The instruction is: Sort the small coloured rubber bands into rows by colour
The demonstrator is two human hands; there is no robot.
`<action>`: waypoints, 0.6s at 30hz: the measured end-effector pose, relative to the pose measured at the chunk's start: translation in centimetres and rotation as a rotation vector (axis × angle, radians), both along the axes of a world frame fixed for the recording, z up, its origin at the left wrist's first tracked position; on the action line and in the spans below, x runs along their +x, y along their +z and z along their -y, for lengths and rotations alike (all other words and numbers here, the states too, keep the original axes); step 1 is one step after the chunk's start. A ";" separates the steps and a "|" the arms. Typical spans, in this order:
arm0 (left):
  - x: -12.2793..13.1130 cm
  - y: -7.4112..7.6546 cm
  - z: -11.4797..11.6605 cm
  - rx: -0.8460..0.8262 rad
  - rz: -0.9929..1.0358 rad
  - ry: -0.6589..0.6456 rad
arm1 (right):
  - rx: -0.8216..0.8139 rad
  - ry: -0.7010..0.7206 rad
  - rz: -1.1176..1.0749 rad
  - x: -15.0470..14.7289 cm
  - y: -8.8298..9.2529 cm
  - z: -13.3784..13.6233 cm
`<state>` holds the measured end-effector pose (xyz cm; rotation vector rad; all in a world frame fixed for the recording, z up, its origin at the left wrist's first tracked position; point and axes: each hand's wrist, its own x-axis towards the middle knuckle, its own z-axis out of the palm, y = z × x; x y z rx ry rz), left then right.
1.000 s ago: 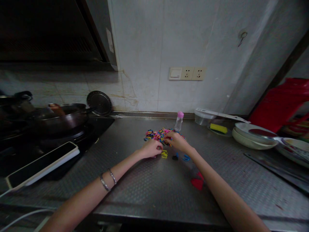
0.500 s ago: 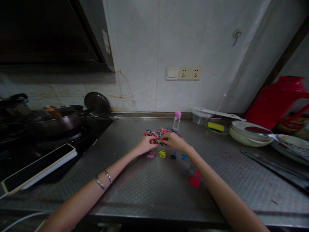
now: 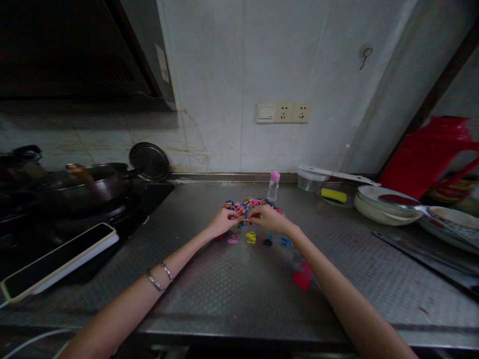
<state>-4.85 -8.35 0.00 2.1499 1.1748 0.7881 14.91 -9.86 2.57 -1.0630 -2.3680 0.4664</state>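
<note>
Head view: a dimpled grey metal counter (image 3: 209,304) spreads across the lower part, carrying a low heap of small multicoloured loops (image 3: 250,203). Far right of this heap stands a red plastic jug with a side handle (image 3: 426,157); far left of it, a dark metal pan (image 3: 99,192) sits on a black cooktop (image 3: 149,201). A flat black-topped, white-sided slab (image 3: 60,262) lies left of the heap, nearer the person.

The bare left hand (image 3: 223,222) is at the heap's near left edge, the bare right hand (image 3: 272,219) at its near right; the fingers of both are drawn narrow, tips nearly meeting. Something small and yellow shows between them; I cannot tell whether either hand grips it.

Just behind the heap's right part stands a clear bottle with a pink cap (image 3: 273,192); farther right lies a yellow block-shaped sponge (image 3: 334,195). Just in front of the heap, left to right, sit small groups of loops: pink (image 3: 233,239), yellow (image 3: 251,238), black (image 3: 268,241) and blue (image 3: 285,242).
</note>
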 end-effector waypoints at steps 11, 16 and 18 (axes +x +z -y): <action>0.0 0.3 0.3 0.014 -0.034 0.003 | -0.292 0.118 0.154 1.7 -0.3 -0.4; 1.3 0.6 1.8 0.104 -0.158 -0.060 | -0.191 0.021 0.093 2.4 0.5 -0.7; 1.9 0.5 2.4 0.166 -0.245 -0.084 | -0.141 -0.037 0.084 2.8 0.4 -1.0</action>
